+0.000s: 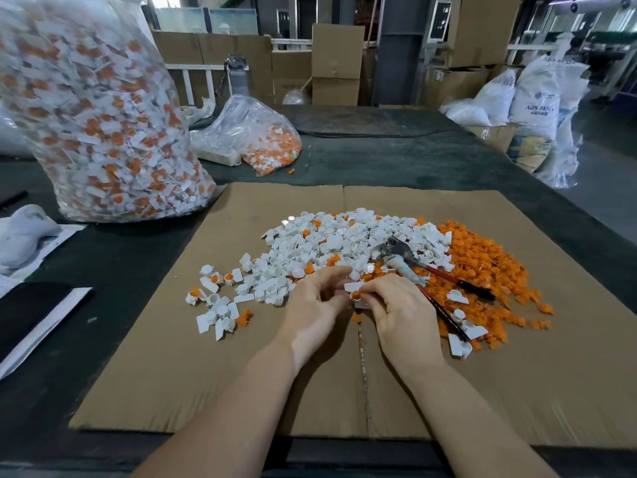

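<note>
Head view: at centre frame the left hand [315, 305] and right hand [396, 307] meet over the cardboard sheet [172, 357]. The fingers of both are curled and pinch one white part [353, 288] whose socket carries an orange plug [355, 296], apparently to press it home. The loose stock pile [344, 239] lies just above the hands for short reaches, with the pliers [410, 263] resting on it at right, and a bag [96, 115] of apparently assembled pieces stands on the desk [396, 157] at upper left.
</note>
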The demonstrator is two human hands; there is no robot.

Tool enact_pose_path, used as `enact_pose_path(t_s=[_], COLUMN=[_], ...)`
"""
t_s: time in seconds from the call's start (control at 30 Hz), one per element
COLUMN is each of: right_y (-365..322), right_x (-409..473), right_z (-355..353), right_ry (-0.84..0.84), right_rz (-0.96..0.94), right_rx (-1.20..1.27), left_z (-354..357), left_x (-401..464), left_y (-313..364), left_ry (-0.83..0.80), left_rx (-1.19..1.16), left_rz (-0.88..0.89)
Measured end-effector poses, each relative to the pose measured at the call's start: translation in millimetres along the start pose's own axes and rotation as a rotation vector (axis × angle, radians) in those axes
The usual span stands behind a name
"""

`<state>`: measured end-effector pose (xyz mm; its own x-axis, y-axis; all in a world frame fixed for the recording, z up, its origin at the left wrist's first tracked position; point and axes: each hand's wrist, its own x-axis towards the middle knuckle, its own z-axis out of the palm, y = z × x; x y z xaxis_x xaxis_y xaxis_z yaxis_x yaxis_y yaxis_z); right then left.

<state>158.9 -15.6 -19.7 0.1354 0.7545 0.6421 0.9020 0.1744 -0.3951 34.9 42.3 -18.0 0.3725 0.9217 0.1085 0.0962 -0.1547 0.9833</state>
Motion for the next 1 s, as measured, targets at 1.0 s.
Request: enact_pose_path(t_s=[1.0], right_y=[3], right_x=[-6], right_z=[1], right_ry=[0.118], right_rz=[-0.092], right_rx=[0.078], left_z=[-42], left_x=[-7], left_y=[7], left_ry=[0.306], left_rx=[0.276], left_rz=[0.131])
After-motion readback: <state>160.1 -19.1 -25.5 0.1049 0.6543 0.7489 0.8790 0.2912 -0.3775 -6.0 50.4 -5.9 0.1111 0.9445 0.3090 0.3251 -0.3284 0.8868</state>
